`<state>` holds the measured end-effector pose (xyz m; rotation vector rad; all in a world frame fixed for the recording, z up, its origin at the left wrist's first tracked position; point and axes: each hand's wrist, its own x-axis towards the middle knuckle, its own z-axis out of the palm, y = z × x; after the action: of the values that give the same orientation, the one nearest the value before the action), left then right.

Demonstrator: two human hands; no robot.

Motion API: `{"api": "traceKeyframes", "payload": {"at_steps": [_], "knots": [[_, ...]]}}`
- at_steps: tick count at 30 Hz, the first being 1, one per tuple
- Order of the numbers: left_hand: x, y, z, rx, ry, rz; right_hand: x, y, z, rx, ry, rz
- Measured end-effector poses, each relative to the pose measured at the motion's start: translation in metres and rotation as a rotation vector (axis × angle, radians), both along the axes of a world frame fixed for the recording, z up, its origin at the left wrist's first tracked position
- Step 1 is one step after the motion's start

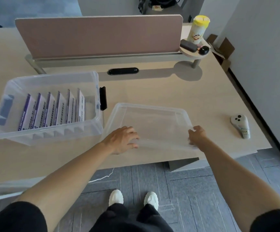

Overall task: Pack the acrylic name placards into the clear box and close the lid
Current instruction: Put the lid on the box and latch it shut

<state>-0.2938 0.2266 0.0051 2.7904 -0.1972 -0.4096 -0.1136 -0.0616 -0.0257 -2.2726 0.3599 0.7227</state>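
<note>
The clear box (92, 128) stands open on the left of the desk with a black latch (103, 97) on its right end. Several acrylic name placards (52, 111) with purple and white inserts stand upright in a row inside it. To its right the clear lid (152, 123) lies on the desk, its near edge slightly raised. My left hand (122, 139) grips the lid's near left edge. The near right corner is held by my right hand (197, 135).
A pink divider panel (99, 36) runs along the desk's back. A small round shelf (194, 51) at the back right carries a yellow-capped canister (197, 29) and dark items. A white controller (240, 125) lies near the right edge. A black oval grommet (123, 71) sits behind the box.
</note>
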Motion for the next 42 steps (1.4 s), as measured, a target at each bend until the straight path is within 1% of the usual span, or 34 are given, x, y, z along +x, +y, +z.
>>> {"api": "traceKeyframes", "payload": {"at_steps": [1, 3, 7, 8, 9, 11, 12, 14, 16, 19, 23, 26, 30, 32, 35, 38, 42], "knots": [[-0.002, -0.001, -0.002, 0.009, 0.019, 0.027, 0.001, -0.003, -0.002, 0.044, 0.001, -0.017], [-0.005, 0.000, -0.006, 0.039, 0.050, 0.158, 0.003, -0.006, -0.003, 0.045, -0.038, 0.027], [0.000, -0.009, -0.010, 0.068, 0.187, 0.702, 0.009, -0.027, -0.006, 0.006, -0.092, 0.105], [0.002, -0.010, -0.015, 0.046, 0.237, 0.829, 0.009, -0.033, -0.009, -0.001, -0.090, 0.112], [0.004, -0.012, -0.019, -0.019, 0.289, 0.947, 0.008, -0.041, -0.013, -0.012, -0.087, 0.114], [0.008, -0.020, -0.027, -0.219, 0.398, 1.117, 0.006, -0.057, -0.019, -0.033, -0.081, 0.106], [0.009, -0.026, -0.029, -0.301, 0.421, 1.143, 0.005, -0.064, -0.020, -0.041, -0.081, 0.096], [0.011, -0.034, -0.037, -0.348, 0.365, 1.146, 0.004, -0.077, -0.020, -0.040, -0.111, 0.071], [0.015, -0.038, -0.037, -0.299, 0.263, 1.143, 0.002, -0.083, -0.009, -0.034, -0.163, 0.060], [0.022, -0.034, -0.026, -0.184, 0.119, 1.133, 0.007, -0.082, 0.012, 0.043, -0.214, 0.026], [0.033, -0.024, 0.011, -0.120, -0.102, 1.131, 0.018, -0.066, 0.035, 0.172, -0.280, -0.031], [0.033, -0.010, 0.040, -0.124, -0.297, 1.117, 0.022, -0.044, 0.054, 0.226, -0.305, -0.052], [0.020, 0.023, 0.065, -0.176, -0.525, 1.099, 0.019, -0.002, 0.071, 0.174, -0.477, 0.045], [0.004, 0.050, 0.073, -0.187, -0.572, 1.112, 0.016, 0.025, 0.076, 0.172, -0.530, 0.079], [-0.029, 0.095, 0.077, -0.181, -0.576, 1.184, 0.009, 0.075, 0.081, 0.165, -0.537, 0.096], [-0.074, 0.134, 0.082, -0.235, -0.586, 1.242, -0.016, 0.133, 0.094, 0.146, -0.528, 0.145], [-0.136, 0.198, 0.082, -0.257, -0.615, 1.324, -0.065, 0.216, 0.104, 0.137, -0.554, 0.211]]}}
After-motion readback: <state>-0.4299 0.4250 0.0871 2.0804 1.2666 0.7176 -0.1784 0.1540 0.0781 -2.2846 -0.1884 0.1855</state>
